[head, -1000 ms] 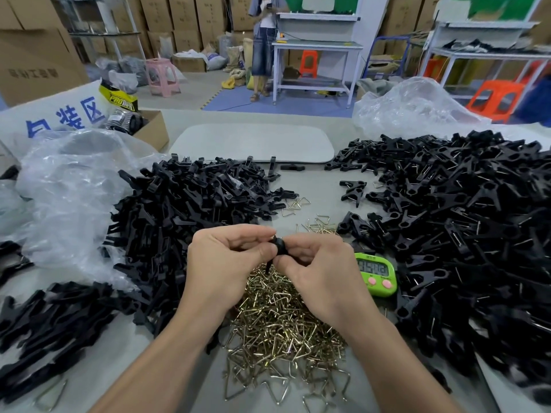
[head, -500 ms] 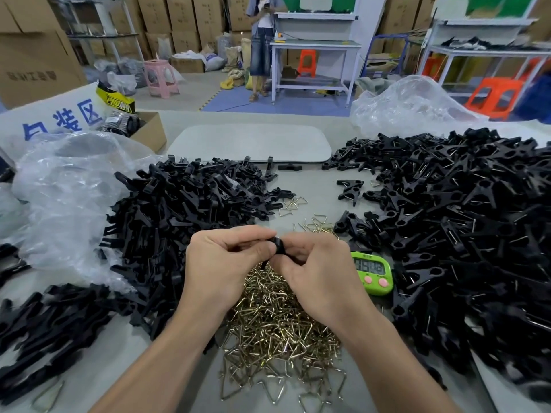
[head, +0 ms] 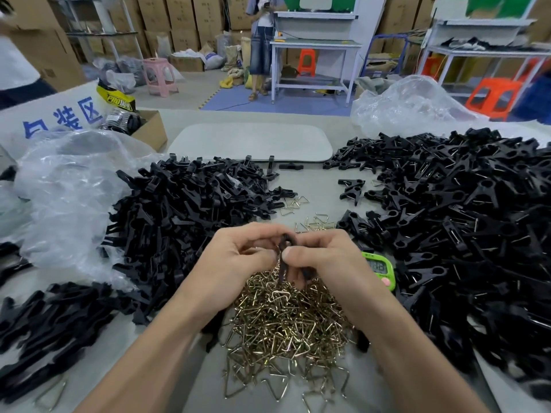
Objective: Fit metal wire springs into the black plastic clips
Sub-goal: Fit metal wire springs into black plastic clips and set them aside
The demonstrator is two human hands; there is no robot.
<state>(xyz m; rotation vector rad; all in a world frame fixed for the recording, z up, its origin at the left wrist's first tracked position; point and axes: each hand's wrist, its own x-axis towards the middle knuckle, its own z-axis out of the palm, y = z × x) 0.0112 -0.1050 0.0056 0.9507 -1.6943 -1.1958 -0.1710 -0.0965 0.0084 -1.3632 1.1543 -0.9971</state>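
Frame centre: my left hand (head: 238,257) and right hand (head: 325,263) both pinch one black clip (head: 287,242), fingertips closed on its hinge end. Legs hang down over spring pile (head: 286,320), held there, I judge, so next wire is within easy reach. Spring seated or not: can't tell, fingers hide it. Centre left: loose clip parts (head: 185,210). Right: finished clips (head: 462,219), wire showing, kept apart from stock. Just right of right hand: green timer (head: 380,268).
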